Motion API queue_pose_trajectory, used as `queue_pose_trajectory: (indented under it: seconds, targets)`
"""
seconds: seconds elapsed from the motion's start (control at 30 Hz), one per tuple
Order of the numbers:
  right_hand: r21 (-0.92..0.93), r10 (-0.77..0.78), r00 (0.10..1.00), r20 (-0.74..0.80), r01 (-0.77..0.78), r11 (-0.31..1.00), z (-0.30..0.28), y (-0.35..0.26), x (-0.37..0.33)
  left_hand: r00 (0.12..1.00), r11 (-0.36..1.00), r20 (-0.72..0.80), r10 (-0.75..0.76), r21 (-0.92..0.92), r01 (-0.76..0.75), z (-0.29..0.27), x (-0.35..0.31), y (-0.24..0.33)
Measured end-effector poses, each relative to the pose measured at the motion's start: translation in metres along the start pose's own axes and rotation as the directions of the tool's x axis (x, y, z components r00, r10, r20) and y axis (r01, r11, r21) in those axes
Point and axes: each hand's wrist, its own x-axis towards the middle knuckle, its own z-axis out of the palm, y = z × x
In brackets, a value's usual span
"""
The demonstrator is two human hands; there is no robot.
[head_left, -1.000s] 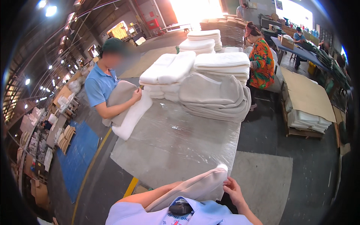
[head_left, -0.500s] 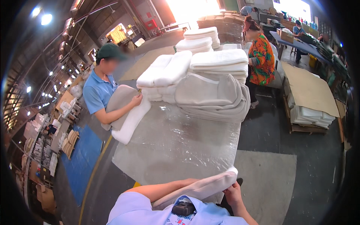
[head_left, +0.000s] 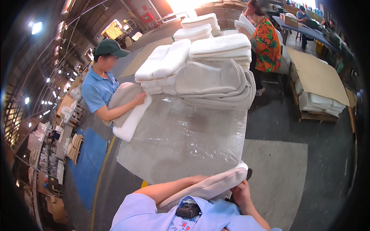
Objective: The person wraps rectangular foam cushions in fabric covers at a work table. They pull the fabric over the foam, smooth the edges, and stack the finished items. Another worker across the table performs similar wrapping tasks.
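A long cushion in a pale grey fabric cover, with white padding showing at its right end, lies slantwise against my front at the near edge of the table. My right hand pinches the cover at that right end, fingers closed. Across the cushion's far side reaches my left forearm, and my left hand rests against it with its fingers hidden. Beyond the table's bare middle lies a stack of grey covers, folded over one another. Behind it stand piles of white padding.
A plastic-wrapped table spreads before me. At its left a co-worker in a green cap holds a grey cover and white padding. Another person in an orange patterned top stands far right. A loaded pallet sits on the right floor.
The cushion and my hands have shifted slightly right. The far-right person now has a white piece raised in hand. The co-worker's hand at the left has moved slightly on the cover.
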Motion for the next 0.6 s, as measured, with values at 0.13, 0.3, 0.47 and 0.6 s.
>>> queue_pose_trajectory:
  seconds: [0.13,0.3,0.47,0.6]
  targets:
    - [0.014,-0.072,0.997,-0.036,0.072,0.997,0.004,-0.004,-0.006,0.990,0.986,-0.064,-0.129,-0.111,0.122,0.002,-0.010,0.021]
    - [0.060,-0.111,0.992,-0.065,0.115,0.992,0.000,0.003,-0.005,0.984,0.991,-0.175,-0.018,0.125,0.041,0.004,0.012,0.016]
    - [-0.058,-0.093,0.960,-0.262,0.081,0.995,-0.030,0.000,0.014,0.733,0.725,-0.498,0.464,0.689,0.009,0.009,0.017,0.058]
    - [-0.221,-0.127,0.894,-0.429,0.033,0.975,-0.042,0.011,0.024,0.816,0.843,-0.412,0.406,0.513,-0.160,0.009,0.044,0.032]
